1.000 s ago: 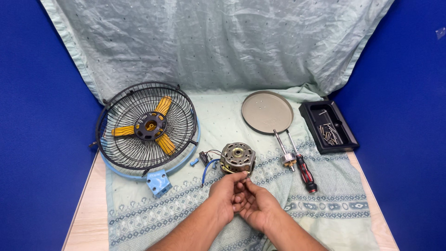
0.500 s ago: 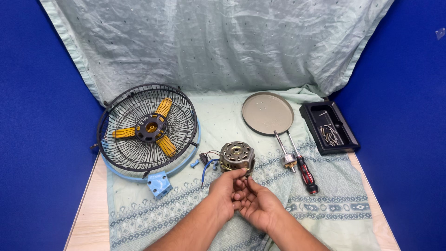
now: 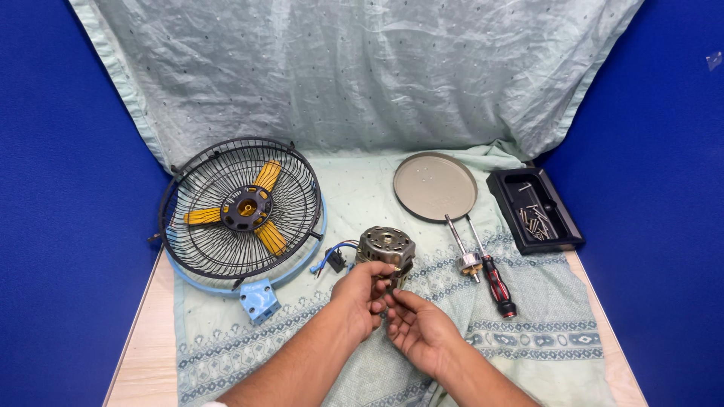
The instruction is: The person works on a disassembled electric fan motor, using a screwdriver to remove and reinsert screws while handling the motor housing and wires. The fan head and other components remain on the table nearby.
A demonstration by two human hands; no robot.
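Observation:
A small metal fan motor (image 3: 386, 247) with blue and black wires (image 3: 333, 257) stands on the pale green cloth (image 3: 528, 316). My left hand (image 3: 362, 298) curls around the motor's near side, its fingers on the casing. My right hand (image 3: 417, 325) sits just below and to the right, fingertips meeting the left hand's at the motor's lower edge; whether they pinch a small part is too small to tell.
A black wire fan cage with yellow blades (image 3: 241, 207) on a blue base lies at the left. A round grey plate (image 3: 435, 185), a rotor shaft (image 3: 461, 249), a red-handled screwdriver (image 3: 494, 275) and a black tray of screws (image 3: 534, 209) lie at the right.
Both hands have crept slightly up toward the motor; the fingers shifted a little at its lower edge. Nothing else moved.

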